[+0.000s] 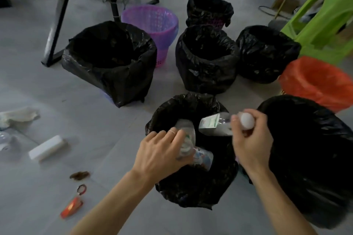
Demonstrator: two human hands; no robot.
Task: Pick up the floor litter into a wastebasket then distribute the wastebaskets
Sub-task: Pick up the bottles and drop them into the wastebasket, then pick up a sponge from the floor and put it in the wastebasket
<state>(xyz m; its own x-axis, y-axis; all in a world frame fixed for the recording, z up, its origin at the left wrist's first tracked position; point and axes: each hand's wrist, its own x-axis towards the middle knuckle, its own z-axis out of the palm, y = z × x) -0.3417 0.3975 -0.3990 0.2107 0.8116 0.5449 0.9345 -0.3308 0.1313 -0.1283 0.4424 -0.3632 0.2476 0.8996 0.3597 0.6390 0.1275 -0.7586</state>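
Grey tiled floor [107,124], litter at lower left. Left hand [162,152] and right hand [252,135] each grip clear plastic bottles [214,123] over black-lined wastebasket [191,187]; labels blurred, unreadable.

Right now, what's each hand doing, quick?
Left hand: closed on a crumpled plastic bottle over the black-lined wastebasket.
Right hand: closed on a clear bottle.

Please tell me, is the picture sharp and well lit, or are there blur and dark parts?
Head view: dim light; the black bag interiors lose all detail; the right hand and its bottle are motion-blurred; the wide lens bends the green stool at the edge.
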